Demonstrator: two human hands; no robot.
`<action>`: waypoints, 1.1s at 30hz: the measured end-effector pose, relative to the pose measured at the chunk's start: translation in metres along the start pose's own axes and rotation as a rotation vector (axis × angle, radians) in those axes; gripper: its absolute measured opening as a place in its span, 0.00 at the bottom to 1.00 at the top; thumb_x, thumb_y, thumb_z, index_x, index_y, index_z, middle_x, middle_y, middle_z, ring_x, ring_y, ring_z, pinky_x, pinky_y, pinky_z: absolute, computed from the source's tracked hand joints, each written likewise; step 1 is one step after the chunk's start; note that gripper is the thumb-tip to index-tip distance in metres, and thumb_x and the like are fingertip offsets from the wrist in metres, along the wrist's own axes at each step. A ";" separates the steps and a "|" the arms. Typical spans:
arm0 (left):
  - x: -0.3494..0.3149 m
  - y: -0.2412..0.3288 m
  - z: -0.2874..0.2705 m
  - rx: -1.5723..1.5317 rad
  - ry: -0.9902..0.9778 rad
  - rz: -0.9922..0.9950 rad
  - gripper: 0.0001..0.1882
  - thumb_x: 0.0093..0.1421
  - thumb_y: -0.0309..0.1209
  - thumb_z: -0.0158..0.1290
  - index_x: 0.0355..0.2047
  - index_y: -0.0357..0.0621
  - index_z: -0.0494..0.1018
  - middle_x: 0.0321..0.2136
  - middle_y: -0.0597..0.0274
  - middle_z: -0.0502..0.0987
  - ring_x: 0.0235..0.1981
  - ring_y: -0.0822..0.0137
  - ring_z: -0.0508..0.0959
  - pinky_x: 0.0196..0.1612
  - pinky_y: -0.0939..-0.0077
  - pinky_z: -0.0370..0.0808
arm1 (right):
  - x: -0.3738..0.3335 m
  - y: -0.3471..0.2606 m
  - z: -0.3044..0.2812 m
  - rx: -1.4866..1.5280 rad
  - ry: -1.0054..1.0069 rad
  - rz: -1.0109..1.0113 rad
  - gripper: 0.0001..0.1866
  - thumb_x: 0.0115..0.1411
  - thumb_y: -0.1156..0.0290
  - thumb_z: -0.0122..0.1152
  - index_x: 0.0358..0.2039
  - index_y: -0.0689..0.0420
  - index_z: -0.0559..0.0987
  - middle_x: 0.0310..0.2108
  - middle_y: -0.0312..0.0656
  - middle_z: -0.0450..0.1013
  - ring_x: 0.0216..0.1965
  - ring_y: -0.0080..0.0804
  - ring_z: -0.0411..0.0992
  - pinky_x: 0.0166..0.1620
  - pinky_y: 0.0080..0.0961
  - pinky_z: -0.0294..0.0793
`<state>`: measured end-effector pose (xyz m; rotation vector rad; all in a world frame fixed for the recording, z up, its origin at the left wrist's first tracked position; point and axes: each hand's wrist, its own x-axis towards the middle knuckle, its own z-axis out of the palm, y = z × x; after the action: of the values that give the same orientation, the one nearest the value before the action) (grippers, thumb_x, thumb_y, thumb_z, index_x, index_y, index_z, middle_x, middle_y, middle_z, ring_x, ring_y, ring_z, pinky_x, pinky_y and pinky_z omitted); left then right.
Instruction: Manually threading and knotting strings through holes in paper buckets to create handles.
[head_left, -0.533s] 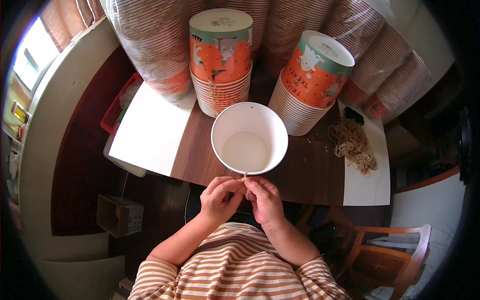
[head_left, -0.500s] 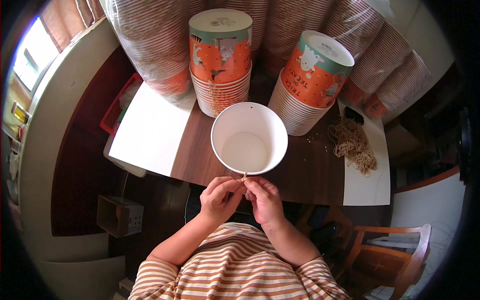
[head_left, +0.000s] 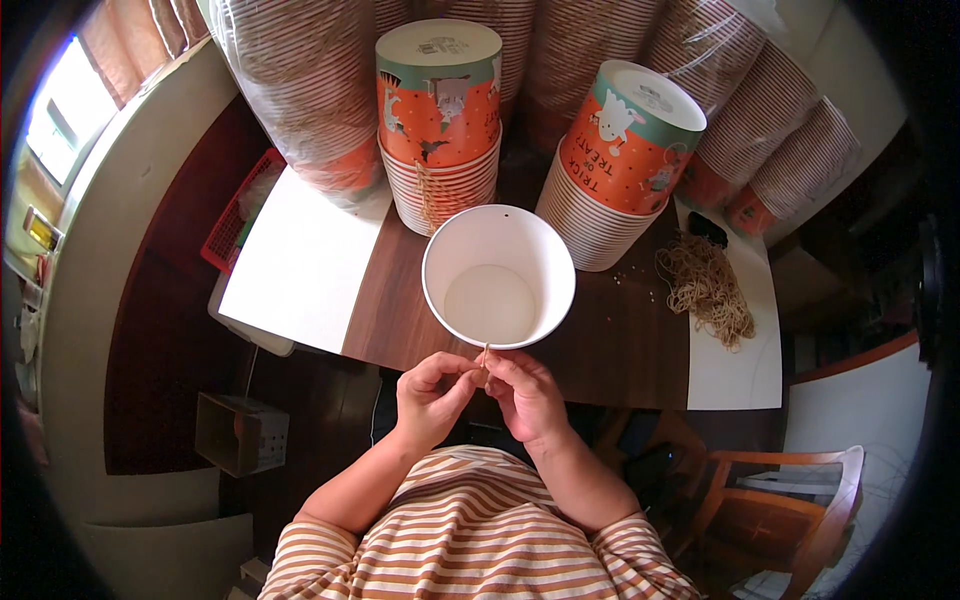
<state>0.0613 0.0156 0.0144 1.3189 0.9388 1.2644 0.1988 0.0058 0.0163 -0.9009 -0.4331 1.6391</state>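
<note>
An open paper bucket (head_left: pixel 548 258), white inside, stands at the near edge of the table with its mouth tilted toward me. A tan twine end (head_left: pixel 486 354) shows at its near rim. Just below that rim, my left hand (head_left: pixel 428 400) is closed in a pinch on the twine, thumb against fingertips. My right hand (head_left: pixel 530 398) pinches the same twine from the other side, its fingertips almost touching the left ones. Fingers hide most of the twine, so any knot cannot be made out. A small hole shows in the bucket's far wall.
Upside-down stacks of orange and green printed buckets stand behind, a left stack (head_left: pixel 440 110) and a right stack (head_left: pixel 630 140). Plastic-wrapped stacks (head_left: pixel 300 90) line the back. A twine bundle (head_left: pixel 706 290) lies at the table's right. A wooden chair (head_left: pixel 775 515) stands lower right.
My left fingertips have shifted slightly down and left, and the twine end now stands a little differently between the hands. The bucket has stayed in place.
</note>
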 end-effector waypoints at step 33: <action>-0.015 -0.024 -0.011 -0.341 -0.028 -0.452 0.10 0.61 0.31 0.53 0.39 0.37 0.75 0.27 0.64 0.77 0.22 0.81 0.68 0.25 0.88 0.63 | 0.010 -0.001 -0.010 -0.850 0.134 -0.587 0.06 0.61 0.73 0.56 0.33 0.63 0.75 0.30 0.37 0.71 0.29 0.22 0.68 0.34 0.18 0.68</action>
<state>0.0510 0.0066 -0.0124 0.7993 0.8918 0.9941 0.2060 0.0133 0.0077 -1.3242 -1.2197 0.8192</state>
